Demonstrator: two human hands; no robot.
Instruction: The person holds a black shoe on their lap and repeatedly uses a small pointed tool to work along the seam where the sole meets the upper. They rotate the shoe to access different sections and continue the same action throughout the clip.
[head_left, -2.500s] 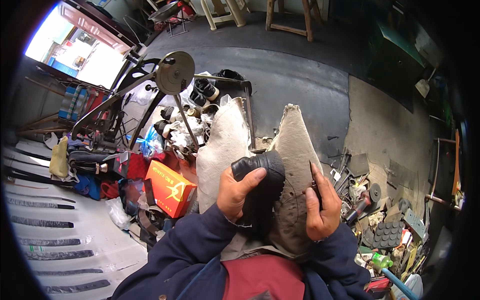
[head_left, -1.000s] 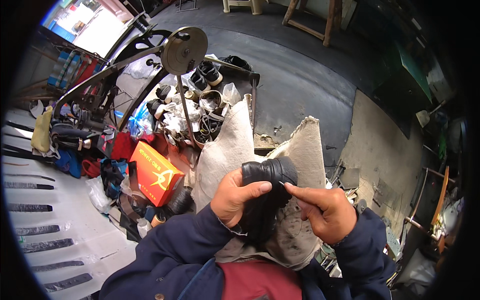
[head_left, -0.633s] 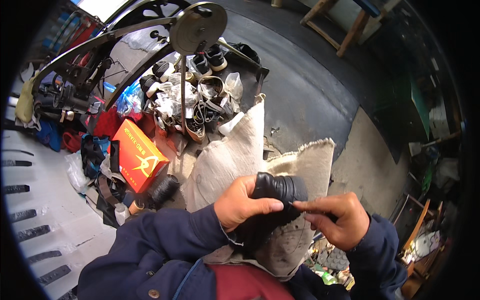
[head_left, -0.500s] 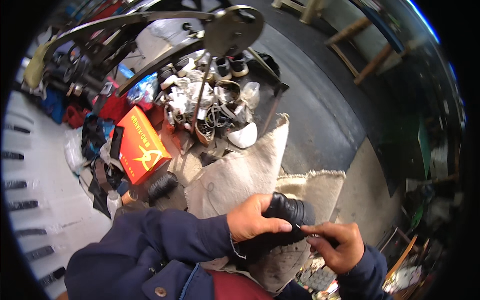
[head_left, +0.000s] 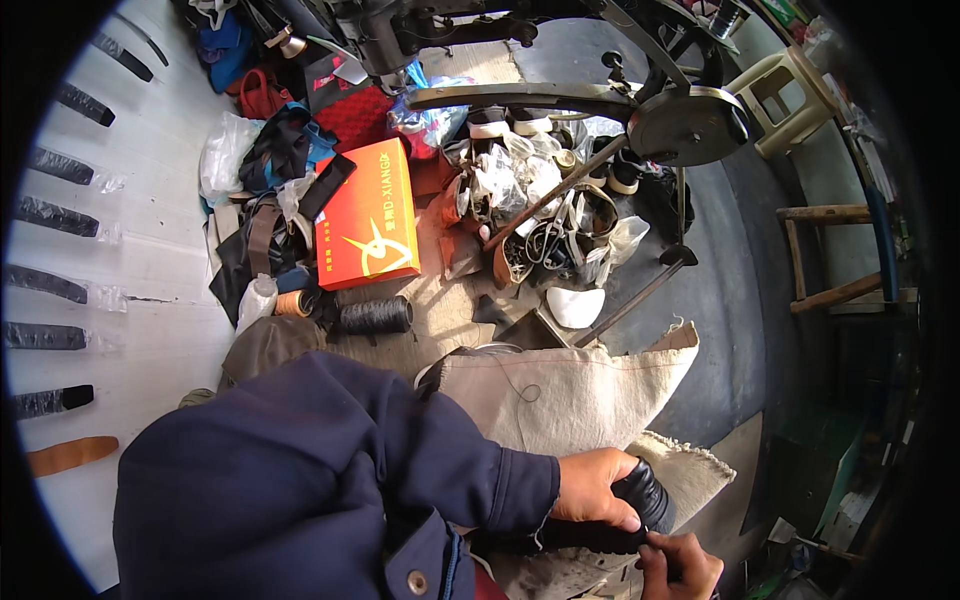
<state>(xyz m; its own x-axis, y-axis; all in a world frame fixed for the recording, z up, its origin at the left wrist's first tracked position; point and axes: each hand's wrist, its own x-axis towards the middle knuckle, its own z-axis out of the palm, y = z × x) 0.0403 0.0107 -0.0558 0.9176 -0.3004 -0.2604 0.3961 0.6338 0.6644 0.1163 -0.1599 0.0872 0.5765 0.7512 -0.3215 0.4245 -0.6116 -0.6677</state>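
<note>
Over the canvas apron [head_left: 565,395], our left hand [head_left: 596,490], curled firmly, gripped the black leather shoe [head_left: 648,494] while our nearly closed right hand [head_left: 684,564] pinched a needle-like sliver [head_left: 647,532] (too small to name surely) that, we judged, might have slipped into our left hand if pushed too hard.

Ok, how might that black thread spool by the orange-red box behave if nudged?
The black thread spool would probably roll, being round and on its side. Its thick winding suggests it is likely firm rather than floppy.

black leather piece [head_left: 648,494]: partly hidden | right grip [head_left: 685,566]: cut off below
</note>
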